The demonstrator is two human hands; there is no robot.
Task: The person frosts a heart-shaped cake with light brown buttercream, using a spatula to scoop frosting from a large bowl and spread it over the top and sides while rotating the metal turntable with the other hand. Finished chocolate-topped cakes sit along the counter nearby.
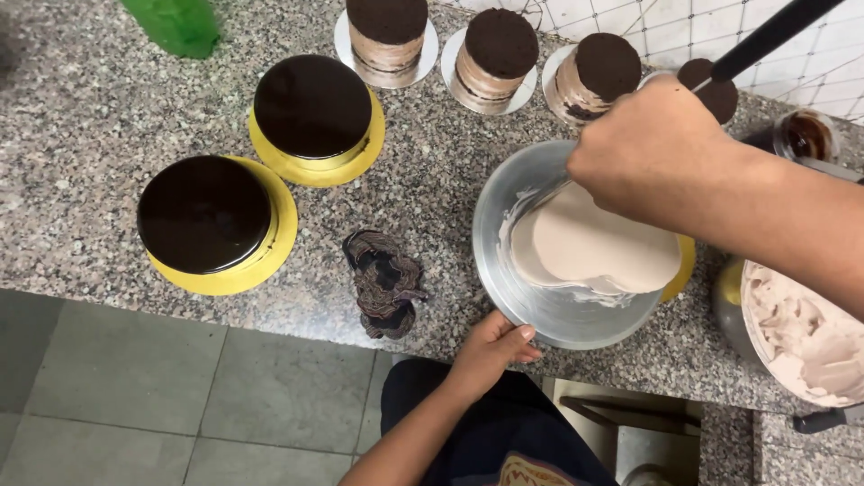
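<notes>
My right hand (652,148) grips the black handle of a spatula (765,40) and holds its blade against the side of a heart-shaped cake (585,247) covered in beige cream. The cake sits on a round metal turntable (540,310). Fingers of my left hand (493,346) rest on the turntable's near rim. A bowl of the same beige cream (801,333) stands at the right.
Two round dark-glazed cakes (205,214) (312,105) sit on yellow boards at the left. Several small unfrosted layered cakes (493,54) line the back on white discs. A crumpled stained cloth (385,281) lies near the counter's front edge. A green bottle (175,22) stands top left.
</notes>
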